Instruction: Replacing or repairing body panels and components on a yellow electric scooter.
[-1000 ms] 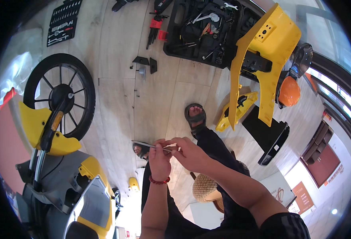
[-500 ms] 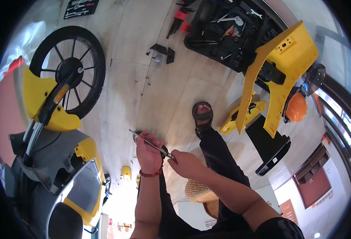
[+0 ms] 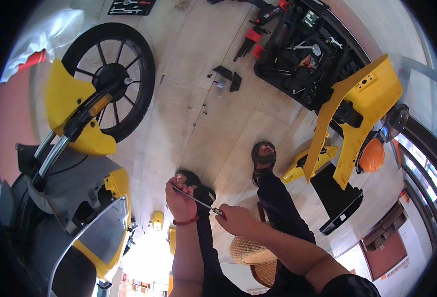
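My right hand [image 3: 237, 221] is closed round the handle of a screwdriver [image 3: 198, 201], whose long thin metal shaft points left and away from me. The fist hides most of the handle. My left hand [image 3: 180, 202], with a red bead bracelet [image 3: 186, 222] at its wrist, is at the far end of the shaft. Its fingers are curled at the tip. Below both hands are my sandalled feet, with my left sandal [image 3: 191, 179] just behind the left fingers. A scooter's front wheel [image 3: 144, 81] and yellow mudguard [image 3: 65, 94] stand to the left.
An open black tool case [image 3: 278, 81] lies at the far right, with hex keys [image 3: 248, 43] beside it. Yellow body panels [image 3: 372, 94], an orange helmet [image 3: 372, 155] and a black panel [image 3: 333, 195] are at right. Small black parts [image 3: 222, 72] and screws lie on the floor.
The view has shifted, so the floor things appear further right. My left fingers, spread beside the shaft before, have curled in at its tip. The right hand keeps its grip.
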